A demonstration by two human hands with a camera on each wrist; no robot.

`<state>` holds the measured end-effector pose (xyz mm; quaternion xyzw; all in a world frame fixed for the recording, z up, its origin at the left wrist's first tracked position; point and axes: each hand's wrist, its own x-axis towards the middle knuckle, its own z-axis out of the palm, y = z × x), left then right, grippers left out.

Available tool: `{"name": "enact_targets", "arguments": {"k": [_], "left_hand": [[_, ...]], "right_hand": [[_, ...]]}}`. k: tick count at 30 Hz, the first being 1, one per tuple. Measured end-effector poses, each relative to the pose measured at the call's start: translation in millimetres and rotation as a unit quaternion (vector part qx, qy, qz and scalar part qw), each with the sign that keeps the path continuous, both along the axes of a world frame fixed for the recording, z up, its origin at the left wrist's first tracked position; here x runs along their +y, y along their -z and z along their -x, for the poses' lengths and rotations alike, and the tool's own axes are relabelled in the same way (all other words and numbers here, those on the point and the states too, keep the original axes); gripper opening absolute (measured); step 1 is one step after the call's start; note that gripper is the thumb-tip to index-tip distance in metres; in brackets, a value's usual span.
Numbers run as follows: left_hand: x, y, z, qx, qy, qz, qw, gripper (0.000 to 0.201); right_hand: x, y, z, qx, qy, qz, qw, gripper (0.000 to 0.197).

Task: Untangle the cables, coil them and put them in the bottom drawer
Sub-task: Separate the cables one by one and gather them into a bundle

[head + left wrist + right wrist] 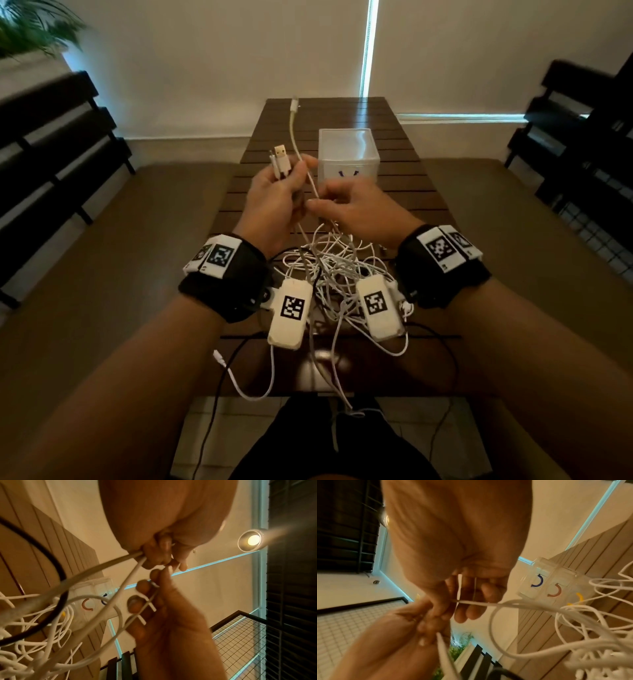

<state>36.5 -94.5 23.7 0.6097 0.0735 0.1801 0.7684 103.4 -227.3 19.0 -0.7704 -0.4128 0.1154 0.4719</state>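
Note:
A tangle of white cables (329, 270) lies on the wooden slat table (404, 192) between my wrists. My left hand (291, 176) is raised and grips several cable ends; a USB plug (281, 156) sticks up out of the fist, and one white cable (293, 123) arcs up above it. Just to its right, my right hand (317, 202) pinches a white strand (488, 603) that runs down into the tangle (590, 635). In the left wrist view my left hand (154, 557) grips two strands. The clear drawer unit (347, 154) stands behind the hands, drawers shut.
A black cable (219, 387) loops off the table's near edge toward my lap, and a white plug end (219, 359) hangs there. Dark slatted benches (58, 137) flank both sides. The drawer unit (553, 582) shows blue, red and yellow handles.

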Motion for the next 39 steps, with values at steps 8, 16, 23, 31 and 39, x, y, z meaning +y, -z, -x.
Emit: {"name": "enact_targets", "arguments": {"k": [8,16,23,31,39], "left_hand": [[25,-7,7,-0.027,-0.051,0.073,0.996,0.028],[24,-14,6,-0.075,-0.003,0.106,0.992,0.032],[16,-5,5,0.082,-0.009,-0.053,0.995,0.010],[-13,32,-1,0.165,0.112,-0.106,0.974,0.020],[-20,46,-10,0.148,0.103,-0.278,0.944,0.024]], "right_hand": [[-19,27,-14,0.011,-0.035,0.145,0.989,0.018],[-45,50,-40,-0.031,0.021,0.272,0.962,0.012],[-47,46,-38,0.014,0.074,0.088,0.993,0.008],[-37,20,-18,-0.035,0.029,-0.065,0.997,0.018],[-39,7,-17,-0.046,0.077,-0.144,0.985,0.017]]}}
